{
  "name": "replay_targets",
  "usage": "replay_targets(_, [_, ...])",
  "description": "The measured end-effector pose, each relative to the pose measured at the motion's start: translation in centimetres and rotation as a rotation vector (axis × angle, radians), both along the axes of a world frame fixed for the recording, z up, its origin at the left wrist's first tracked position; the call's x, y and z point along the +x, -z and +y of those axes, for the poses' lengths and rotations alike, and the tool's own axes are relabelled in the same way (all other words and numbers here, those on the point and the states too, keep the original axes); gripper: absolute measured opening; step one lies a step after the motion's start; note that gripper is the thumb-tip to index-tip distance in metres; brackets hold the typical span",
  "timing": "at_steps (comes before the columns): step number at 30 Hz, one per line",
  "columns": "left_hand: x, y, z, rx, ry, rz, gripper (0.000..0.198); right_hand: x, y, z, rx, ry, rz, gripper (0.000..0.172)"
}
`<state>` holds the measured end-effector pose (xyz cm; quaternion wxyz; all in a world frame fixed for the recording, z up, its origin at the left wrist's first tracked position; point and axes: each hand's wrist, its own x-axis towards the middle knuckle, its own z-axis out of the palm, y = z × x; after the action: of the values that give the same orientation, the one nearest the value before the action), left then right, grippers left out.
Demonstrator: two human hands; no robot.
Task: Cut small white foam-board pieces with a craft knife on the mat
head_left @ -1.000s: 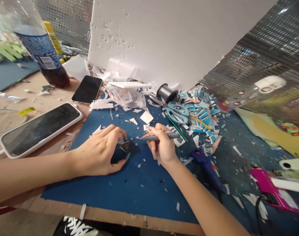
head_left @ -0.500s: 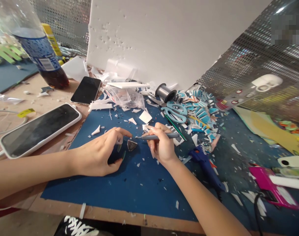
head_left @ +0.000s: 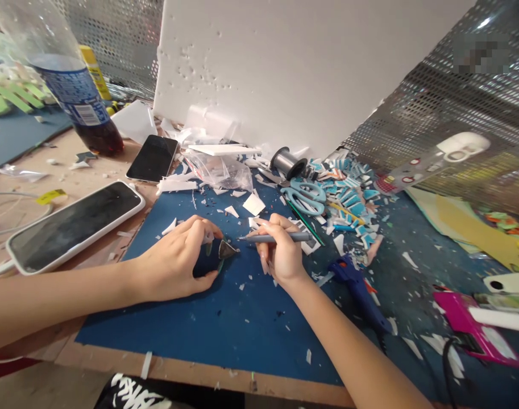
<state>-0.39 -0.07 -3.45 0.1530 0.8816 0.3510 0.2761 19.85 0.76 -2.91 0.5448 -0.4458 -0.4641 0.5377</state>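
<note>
Beyond the brown near edge of the desk (head_left: 191, 372), a smooth blue mat (head_left: 165, 324), dusted with jagged white scraps (head_left: 241, 287), bears a small, dark, pale-edged triangular piece (head_left: 227, 250) at its middle, between the hands. The left hand (head_left: 178, 258) arches beside it, thumb and fingers curved into a C, though whether they pinch it cannot be told, while the right hand (head_left: 282, 253) grips a slim grey pen (head_left: 300, 236), tip pointing left. Farther right are light-blue scissors (head_left: 307, 195) and a shiny spool (head_left: 288, 163), with a pitted white foam board (head_left: 259, 68) behind.
</note>
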Motion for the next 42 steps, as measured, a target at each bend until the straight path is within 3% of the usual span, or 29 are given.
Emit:
replay_targets(8, [-0.2, -0.7, 0.0, -0.098, 0.038, -0.010, 0.034, 0.4, 0.4, 0.0, -0.011, -0.021, -0.015, 0.036])
replay_targets(13, [-0.3, -1.3, -0.3, 0.198, 0.015, 0.009, 0.032, 0.1, 0.1, -0.3, 0.031, -0.080, -0.167, 0.042])
replay_targets(16, [-0.5, -1.4, -0.7, 0.424, 0.122, 0.008, 0.028, -0.1, 0.0, -0.6, 0.047, -0.154, -0.287, 0.041])
replay_targets(20, [-0.5, -1.5, -1.2, 0.538, 0.144, 0.030, 0.022, -0.2, 0.1, -0.8, 0.051, -0.254, -0.313, 0.034])
replay_targets(27, [-0.5, -1.4, -1.4, 0.514, 0.142, 0.018, 0.015, -0.4, -0.2, -0.9, 0.035, -0.335, -0.407, 0.034])
replay_targets(33, [-0.5, -1.4, -1.3, 0.451, 0.176, 0.013, 0.013, -0.4, -0.1, -0.9, 0.132, -0.221, -0.507, 0.036])
replay_targets(38, [-0.6, -1.3, -1.2, 0.425, 0.192, 0.023, 0.011, -0.4, -0.1, -0.9, 0.165, -0.270, -0.539, 0.035])
replay_targets(42, [-0.6, -1.3, -1.3, 0.414, 0.196, 0.015, 0.009, -0.2, 0.1, -0.8, 0.168, -0.182, -0.534, 0.035])
